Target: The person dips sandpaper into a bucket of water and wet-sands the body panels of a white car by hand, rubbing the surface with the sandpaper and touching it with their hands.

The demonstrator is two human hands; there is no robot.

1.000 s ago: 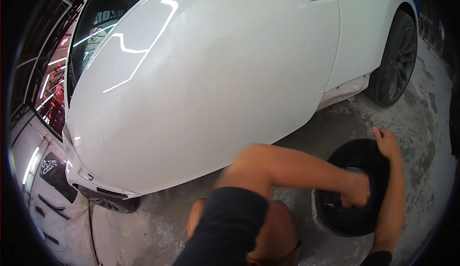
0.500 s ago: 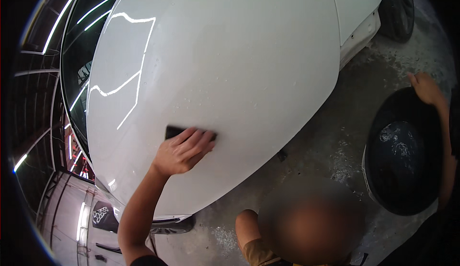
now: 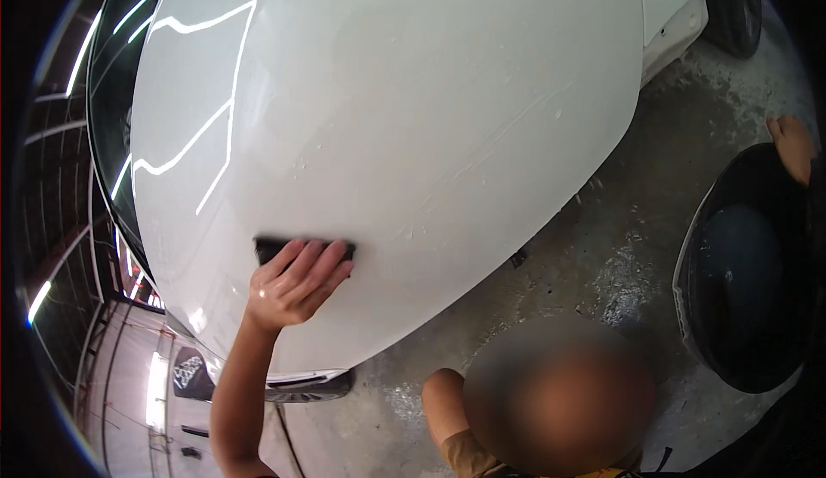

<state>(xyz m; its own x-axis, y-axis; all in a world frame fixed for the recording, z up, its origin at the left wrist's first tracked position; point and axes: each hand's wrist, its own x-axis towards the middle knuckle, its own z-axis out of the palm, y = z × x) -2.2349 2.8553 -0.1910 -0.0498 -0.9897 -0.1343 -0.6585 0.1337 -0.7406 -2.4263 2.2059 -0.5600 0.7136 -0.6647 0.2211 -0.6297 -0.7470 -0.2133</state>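
My left hand [image 3: 292, 289] grips a black rectangular block or pad [image 3: 284, 250], its underside pressed to the white car hood [image 3: 413, 134]. Its fingers lie bent over the pad; what the pad is made of does not show. Thin wet streaks and drops mark the hood to the right of the pad. At the far right edge my right hand [image 3: 796, 147] holds the rim of a round black tub [image 3: 701, 306]. Liquid shows inside the tub, and my right arm is mostly lost in the dark border.
Another person [image 3: 559, 400] is close by at the bottom, beside the hood's edge, one bent arm showing. Wet concrete floor [image 3: 594, 263] lies between car and tub. A wheel [image 3: 731, 13] stands at the upper right, the dark windshield [image 3: 112, 108] at the left.
My left hand and the pad have moved left over the hood. Fresh wet streaks show on the hood's right half. The tub and my right hand sit farther right in view.
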